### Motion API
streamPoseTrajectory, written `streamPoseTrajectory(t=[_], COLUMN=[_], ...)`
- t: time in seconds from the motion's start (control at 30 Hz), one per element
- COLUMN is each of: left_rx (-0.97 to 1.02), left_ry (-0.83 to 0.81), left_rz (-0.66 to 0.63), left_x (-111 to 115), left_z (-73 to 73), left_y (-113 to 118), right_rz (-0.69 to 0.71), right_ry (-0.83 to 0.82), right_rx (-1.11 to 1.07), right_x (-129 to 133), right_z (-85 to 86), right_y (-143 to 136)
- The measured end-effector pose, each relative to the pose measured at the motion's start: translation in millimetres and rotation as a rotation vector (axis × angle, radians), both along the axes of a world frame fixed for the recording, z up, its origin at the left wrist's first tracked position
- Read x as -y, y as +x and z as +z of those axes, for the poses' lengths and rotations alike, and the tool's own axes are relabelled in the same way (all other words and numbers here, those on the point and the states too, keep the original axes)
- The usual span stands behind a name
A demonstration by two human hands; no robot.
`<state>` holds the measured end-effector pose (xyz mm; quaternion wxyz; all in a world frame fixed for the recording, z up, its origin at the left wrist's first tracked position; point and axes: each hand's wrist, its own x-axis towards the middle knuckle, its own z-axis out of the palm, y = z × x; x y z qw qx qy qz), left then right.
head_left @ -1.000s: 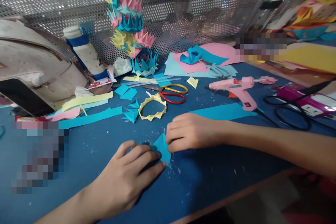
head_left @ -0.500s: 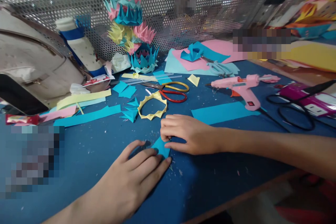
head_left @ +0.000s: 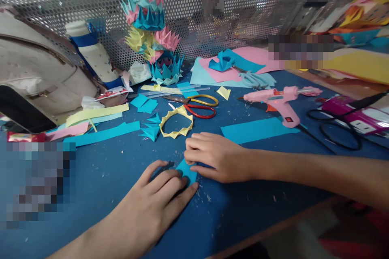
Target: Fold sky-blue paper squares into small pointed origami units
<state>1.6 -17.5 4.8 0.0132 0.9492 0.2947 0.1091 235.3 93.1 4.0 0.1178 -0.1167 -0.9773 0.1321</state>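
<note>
A small piece of blue paper (head_left: pixel 189 172) lies on the blue table, partly hidden under both hands. My left hand (head_left: pixel 154 202) rests on its lower left part, fingers spread and fingertips on the paper. Curled over the paper's upper right part is my right hand (head_left: pixel 217 157), its fingers bent and pressed together on it. A yellow folded paper ring (head_left: pixel 176 134) lies just beyond the hands, with folded blue pieces (head_left: pixel 151 127) to its left. A blue strip (head_left: pixel 258 130) lies beyond my right forearm.
Scissors with yellow and red handles (head_left: pixel 190 101) lie behind the ring. A pink glue gun (head_left: pixel 281 101) and its black cable are at the right. Folded paper crowns (head_left: pixel 166 66) are stacked at the back. A phone (head_left: pixel 24 109) leans against a bag (head_left: pixel 39 64) at the left.
My right hand has shifted very slightly to the left over the blue paper. My left hand stays in nearly the same place.
</note>
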Motion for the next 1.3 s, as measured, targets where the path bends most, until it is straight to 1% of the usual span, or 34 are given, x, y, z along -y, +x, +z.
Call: streamPoseTrajectory(t=[0.17, 0.33, 0.43, 0.63, 0.77, 0.97, 1.3], left_rx=[0.062, 0.02, 0.017, 0.042, 0.086, 0.012, -0.004], left_ry=[-0.015, 0.03, 0.04, -0.005, 0.013, 0.047, 0.096], left_rz=[-0.001, -0.062, -0.086, -0.111, -0.091, -0.055, -0.049], left_x=[1.3, -1.2, -3.0, -4.0, -3.4, -2.2, -1.9], left_z=[2.5, 15.4, 19.9, 20.5, 18.4, 14.7, 19.2], left_y=[-0.2, -1.3, -4.0, -7.0, -5.4, -1.6, 2.0], right_rz=[0.0, -0.008, -0.007, -0.007, -0.009, -0.027, -0.051], right_ry=[0.027, 0.027, 0.026, 0.013, 0.02, 0.015, 0.026], right_rx=[0.002, 0.0, 0.001, 0.008, 0.022, 0.004, 0.0], right_x=[1.6, 2.8, 3.1, 2.2, 2.2, 4.9, 7.2], right_z=[0.8, 0.7, 0.1, 0.3, 0.6, 1.2, 2.9], right_y=[-0.6, -0.8, -0.7, -0.7, -1.0, -2.1, -3.6])
